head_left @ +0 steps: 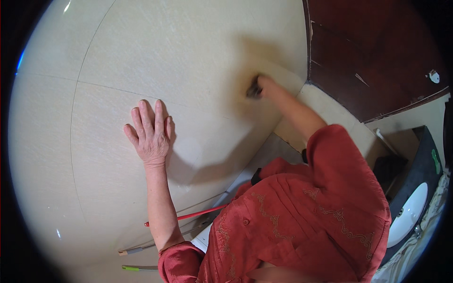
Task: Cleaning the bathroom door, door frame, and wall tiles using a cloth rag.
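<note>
My left hand (150,134) lies flat, palm down, on a pale cream tiled surface (155,52), its fingers spread and nothing in it. To the right, my right hand (267,85) is closed round a small dark thing (254,88) held at the same surface. Motion blurs both that hand and the thing, so its kind cannot be made out; it looks like a dark scrubbing pad. A soft shadow falls round it on the tiles. Both arms come out of short red sleeves.
A dark reddish-brown door panel (373,56) with scuffs stands at the upper right. Below it is a dark counter with a white oval basin (409,214). A red pole (200,213), a grey handle (137,250) and a green-tipped handle (132,268) lean at the lower left.
</note>
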Demonstrator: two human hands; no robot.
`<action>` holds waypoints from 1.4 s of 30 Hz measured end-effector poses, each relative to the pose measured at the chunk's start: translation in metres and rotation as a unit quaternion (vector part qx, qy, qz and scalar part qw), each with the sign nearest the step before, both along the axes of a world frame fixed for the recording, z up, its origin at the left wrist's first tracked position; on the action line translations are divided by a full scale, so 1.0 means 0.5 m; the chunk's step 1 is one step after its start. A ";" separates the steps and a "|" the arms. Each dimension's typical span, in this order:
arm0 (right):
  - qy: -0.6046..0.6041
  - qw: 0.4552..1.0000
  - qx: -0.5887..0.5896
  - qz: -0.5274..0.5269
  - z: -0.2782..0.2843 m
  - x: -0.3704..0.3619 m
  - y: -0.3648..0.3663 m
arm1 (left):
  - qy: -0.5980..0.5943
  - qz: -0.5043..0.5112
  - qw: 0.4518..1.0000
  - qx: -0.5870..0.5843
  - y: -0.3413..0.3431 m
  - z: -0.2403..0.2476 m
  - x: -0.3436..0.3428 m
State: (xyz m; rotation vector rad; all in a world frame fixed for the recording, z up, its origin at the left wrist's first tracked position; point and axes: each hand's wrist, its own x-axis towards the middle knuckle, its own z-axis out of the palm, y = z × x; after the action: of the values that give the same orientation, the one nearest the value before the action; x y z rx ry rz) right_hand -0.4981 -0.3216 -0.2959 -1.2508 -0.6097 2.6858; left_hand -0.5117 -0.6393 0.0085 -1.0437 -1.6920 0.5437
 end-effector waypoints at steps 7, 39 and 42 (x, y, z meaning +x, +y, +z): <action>-0.044 0.903 0.410 -0.124 0.235 0.016 0.271 | 0.002 -0.003 1.000 -0.004 0.001 0.004 -0.005; -0.200 0.820 0.492 -0.214 0.022 0.004 0.538 | -0.003 0.004 0.975 -0.224 0.377 -0.222 -0.004; -0.200 0.858 0.409 -0.239 -0.143 -0.003 0.417 | 0.000 -0.003 0.973 -0.230 0.379 -0.219 -0.002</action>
State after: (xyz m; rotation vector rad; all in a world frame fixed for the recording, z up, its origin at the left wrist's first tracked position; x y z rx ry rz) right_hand -0.4995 -0.1131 -0.3676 -1.4127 -1.1400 1.4768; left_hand -0.5128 -0.4497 -0.1011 -1.3713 -1.5972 0.9622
